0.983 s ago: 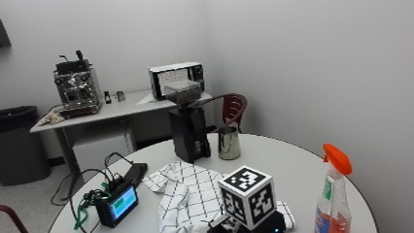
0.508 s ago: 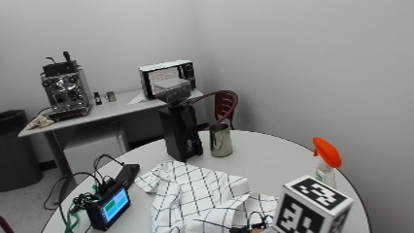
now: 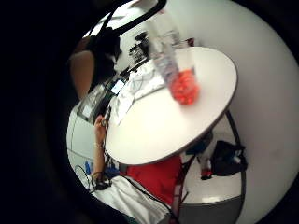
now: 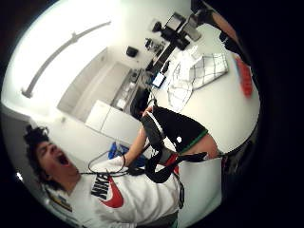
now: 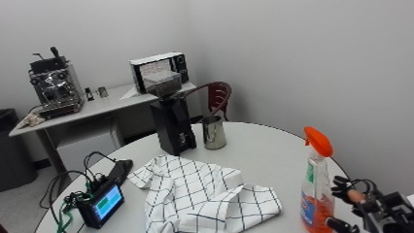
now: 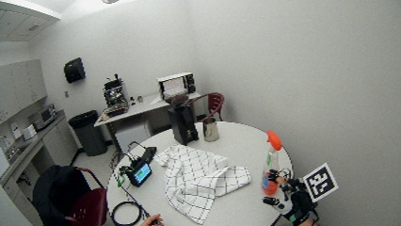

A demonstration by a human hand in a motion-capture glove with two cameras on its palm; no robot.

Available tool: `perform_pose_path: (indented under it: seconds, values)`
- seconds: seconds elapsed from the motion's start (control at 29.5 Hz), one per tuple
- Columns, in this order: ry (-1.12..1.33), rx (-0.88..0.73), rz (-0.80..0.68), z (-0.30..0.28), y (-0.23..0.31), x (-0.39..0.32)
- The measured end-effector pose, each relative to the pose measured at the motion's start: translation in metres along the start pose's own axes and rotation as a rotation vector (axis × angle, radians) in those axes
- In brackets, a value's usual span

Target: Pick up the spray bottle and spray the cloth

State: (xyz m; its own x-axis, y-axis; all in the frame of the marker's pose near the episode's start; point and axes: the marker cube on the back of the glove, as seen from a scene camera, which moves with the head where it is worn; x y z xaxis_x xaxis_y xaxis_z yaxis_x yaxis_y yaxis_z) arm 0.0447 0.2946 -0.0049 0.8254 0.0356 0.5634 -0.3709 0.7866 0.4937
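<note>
Outside view: bottle [image 5: 317,194] standing upright near the round worktop's [image 5: 265,155] edge, orange cap on top, orange liquid low in its clear body. Right hand [image 5: 362,211] just beside the bottle at the level of the liquid, gloved fingers [image 5: 341,183] spread and reaching toward it, gripping nothing; contact with the bottle not clear. Checked cloth [image 5: 200,194] lying crumpled on the middle of the worktop, well apart from the bottle. Black grinder [image 5: 171,124] and steel jug [image 5: 213,132] standing side by side at the far edge; small screen [image 5: 103,204] with cables near the cloth. Side table [image 5: 97,104] against the wall carrying an espresso machine [image 5: 55,87] and a microwave [image 5: 157,70]; red chair [image 5: 216,97] behind the jug. Wide outside view: same layout, bottle [image 6: 270,165] at the worktop's [image 6: 238,136] rim nearest the wall, hand [image 6: 285,195] close below and beside it, cloth [image 6: 197,179] spread across the centre, bin [image 6: 84,132] beside the side table. Little-finger-side palm view: bottle [image 3: 175,60] large and close to the palm, orange liquid showing, standing on the white worktop [image 3: 159,126], cloth [image 3: 135,88] beyond it. Thumb-side palm view: cloth [image 4: 194,71] on the worktop [image 4: 223,114], with the screen [image 4: 156,80] next to it.
</note>
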Motion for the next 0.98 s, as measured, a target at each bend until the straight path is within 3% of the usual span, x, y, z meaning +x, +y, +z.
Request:
perform_pose_path:
  seconds: [0.17,0.41,0.68,0.98]
  values:
    - [-0.048,0.147,0.185,-0.029,-0.011,0.038]
    - [-0.196,0.149,0.282,-0.021,-0.053,0.076]
    - [-0.435,0.073,0.228,0.042,-0.146,0.076]
    - [-0.567,0.049,0.153,0.045,-0.198,0.076]
